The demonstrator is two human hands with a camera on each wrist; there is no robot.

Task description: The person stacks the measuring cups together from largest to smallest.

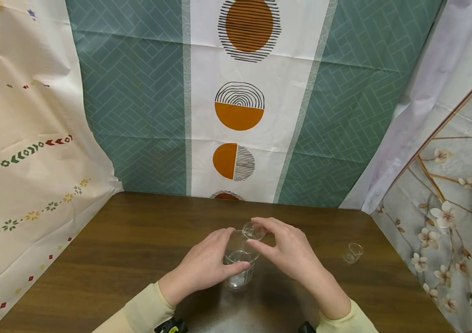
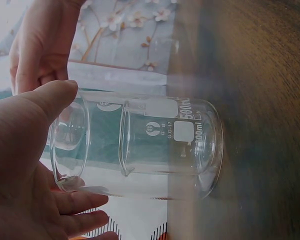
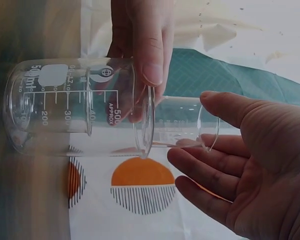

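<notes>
A clear glass beaker (image 3: 50,142) marked 500 ml stands upright on the table. Inside it sits a smaller glass beaker (image 2: 160,142) with white print. My left hand (image 1: 204,263) grips the large beaker near its rim, thumb on the near side and fingers on the far side. Between the thumb and fingers of my right hand (image 1: 288,247) is a third, still smaller beaker (image 3: 177,117), pinched near its rim. This one is at the large beaker's mouth; whether its base has passed the rim, I cannot tell.
Another tiny glass beaker (image 1: 353,253) is on the right side of the brown wooden table (image 1: 144,245). A patterned cloth (image 1: 236,115) hangs behind the far edge. Flowered and printed sheets drape along the right and left sides.
</notes>
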